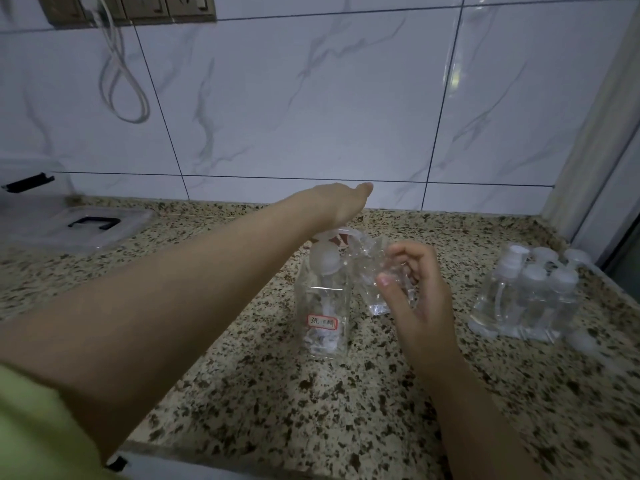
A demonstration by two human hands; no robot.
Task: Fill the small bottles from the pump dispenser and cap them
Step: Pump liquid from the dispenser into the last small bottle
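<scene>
A clear pump dispenser (pixel 323 306) with a red-framed label stands in the middle of the speckled counter (pixel 277 410). My left hand (pixel 341 202) rests on top of its white pump head, fingers pointing down out of sight behind the pump. My right hand (pixel 415 292) grips a small clear bottle (pixel 375 271), tilted, with its mouth up beside the pump spout. A cluster of small clear bottles with white caps (pixel 530 299) stands at the right of the counter.
A clear plastic storage box with black handles (pixel 79 225) sits at the back left. A white loose cap (pixel 583 341) lies by the bottle cluster. The tiled wall (pixel 311 98) rises behind, with a looped white cord (pixel 121 81) hanging from sockets.
</scene>
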